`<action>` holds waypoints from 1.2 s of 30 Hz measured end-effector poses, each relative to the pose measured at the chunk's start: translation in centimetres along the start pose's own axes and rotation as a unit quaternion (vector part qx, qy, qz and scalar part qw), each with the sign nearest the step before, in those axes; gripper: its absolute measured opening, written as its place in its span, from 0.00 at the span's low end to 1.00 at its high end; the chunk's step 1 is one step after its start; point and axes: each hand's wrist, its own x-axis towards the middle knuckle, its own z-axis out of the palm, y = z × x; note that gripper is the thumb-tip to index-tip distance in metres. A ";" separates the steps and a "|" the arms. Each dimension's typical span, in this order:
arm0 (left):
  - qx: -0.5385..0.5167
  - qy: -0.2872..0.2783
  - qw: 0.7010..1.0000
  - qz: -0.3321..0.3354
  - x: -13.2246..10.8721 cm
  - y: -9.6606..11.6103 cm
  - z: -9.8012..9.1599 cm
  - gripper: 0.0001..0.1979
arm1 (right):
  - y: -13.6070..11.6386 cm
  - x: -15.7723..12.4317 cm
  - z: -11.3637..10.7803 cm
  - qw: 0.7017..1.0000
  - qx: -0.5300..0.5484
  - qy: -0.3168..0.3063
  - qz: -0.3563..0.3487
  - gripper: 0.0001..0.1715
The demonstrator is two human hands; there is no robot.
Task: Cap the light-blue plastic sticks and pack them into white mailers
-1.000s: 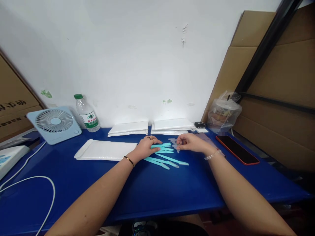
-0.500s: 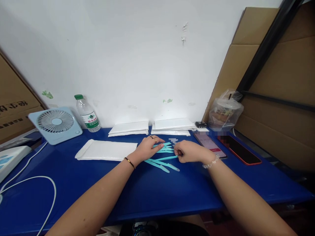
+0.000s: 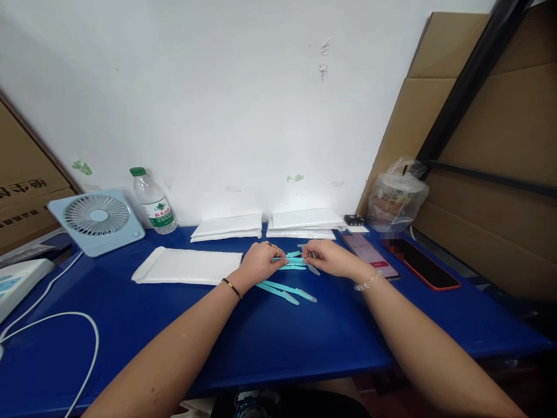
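Note:
Several turquoise eyebrow razors [image 3: 285, 290] with clear caps lie on the blue table in front of me. My left hand [image 3: 260, 261] is closed, its thumb and fingers pinching the left end of one razor [image 3: 296, 260] above the others. At that razor's other end is my right hand [image 3: 325, 258], fingertips pinched on it. A few small clear caps lie by my right fingertips, partly hidden. Just left of my left hand rests a white bubble mailer [image 3: 189, 266].
More white mailers are stacked at the wall, a left stack [image 3: 226, 226] and a right stack [image 3: 307, 223]. A fan [image 3: 98, 217] and water bottle [image 3: 154, 203] stand left. Phones [image 3: 420, 264] and a bagged drink cup [image 3: 395, 197] are right.
My right hand has moved slightly left and up, bringing the razor it held to my left hand. The left fingers have closed on that razor.

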 end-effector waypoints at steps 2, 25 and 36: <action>0.003 -0.003 1.000 -0.005 0.0 0.1 -0.1 0.13 | -0.1 0.0 0.0 1.000 0.004 -0.003 -0.002 0.07; -0.010 0.037 0.999 -0.007 -0.6 -2.0 0.4 0.18 | -2.3 -0.7 1.1 0.987 -0.010 -0.163 0.000 0.05; 0.000 -0.025 1.000 0.013 -0.8 -0.9 -1.2 0.17 | 1.1 -0.6 -0.6 0.998 0.030 0.015 0.053 0.08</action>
